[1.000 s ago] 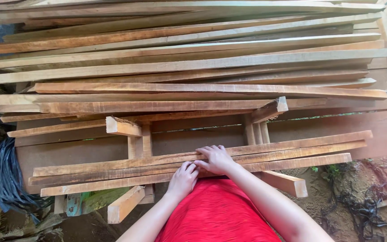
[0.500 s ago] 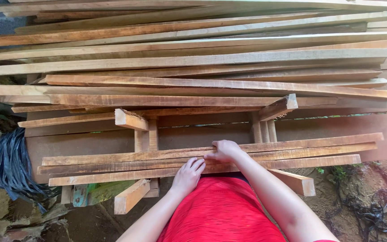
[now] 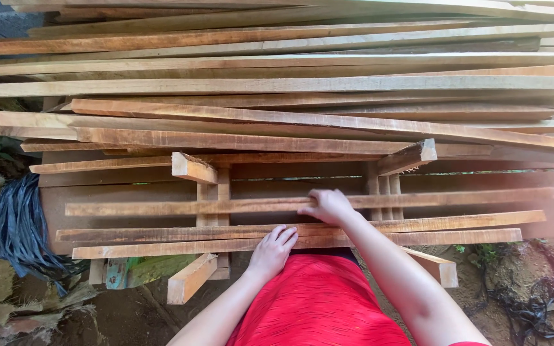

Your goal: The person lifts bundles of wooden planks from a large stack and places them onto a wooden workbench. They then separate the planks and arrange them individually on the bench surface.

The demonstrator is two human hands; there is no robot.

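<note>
While the left hand stays flat and open on the two nearest slats, the right hand has reached out to 12 o'clock, curling closed over the third slat, so that one's getting shifted.

A large stack of rough-sawn planks is piled behind (long and uneven), a bundle of dark straps is seen at left, and tangled roots lie on the soil.
</note>
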